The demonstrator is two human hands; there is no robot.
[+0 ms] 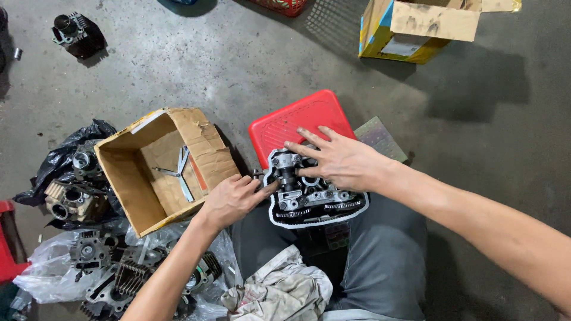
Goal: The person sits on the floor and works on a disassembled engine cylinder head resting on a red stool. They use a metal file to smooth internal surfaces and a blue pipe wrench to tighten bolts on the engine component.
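We saw the cylinder head (312,199), a grey casting with a pale gasket outline and chain sprockets along its near side, resting on the near edge of a red plastic stool (297,119) and reaching out over the person's lap in grey trousers (386,255). The right hand (339,161) lay flat on top of it, fingers spread and extended toward the stool's left side, pressing rather than grasping. The left hand (233,199) met the head at its left end, fingers loosely curled and the fingertips touching a small protruding part there; whether it pinched something we could not tell.

Just left of the stool, on the concrete floor (238,59), an open cardboard box (128,178) lay tipped on its side with a three-armed metal wrench (180,171) inside. Beyond the box, toward the floor's left edge, engine parts (74,199) sat on a black plastic bag, and more finned castings (125,276) lay on clear plastic near the left forearm. A crumpled, stained rag (279,291) lay beside the left knee. Well apart, near the far left corner, stood another dark engine part (74,32); near the far right, a yellow and blue carton (416,27).
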